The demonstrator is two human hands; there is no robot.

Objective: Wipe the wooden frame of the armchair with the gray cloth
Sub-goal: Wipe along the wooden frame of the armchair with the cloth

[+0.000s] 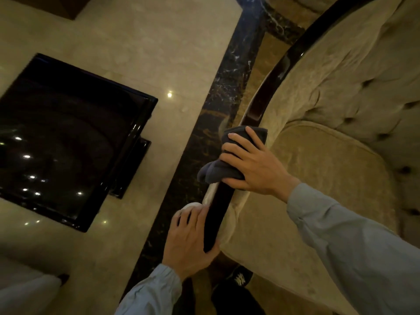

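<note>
Gray cloth [223, 164], bunched, lies on the dark wooden frame [216, 214] along the armrest of the beige armchair [329, 167]. Right hand [254, 167] presses it flat-fingered onto the rail, thumb curled beneath. Left hand [189, 242] wraps the frame's near end, fingers curled over the outer edge.
</note>
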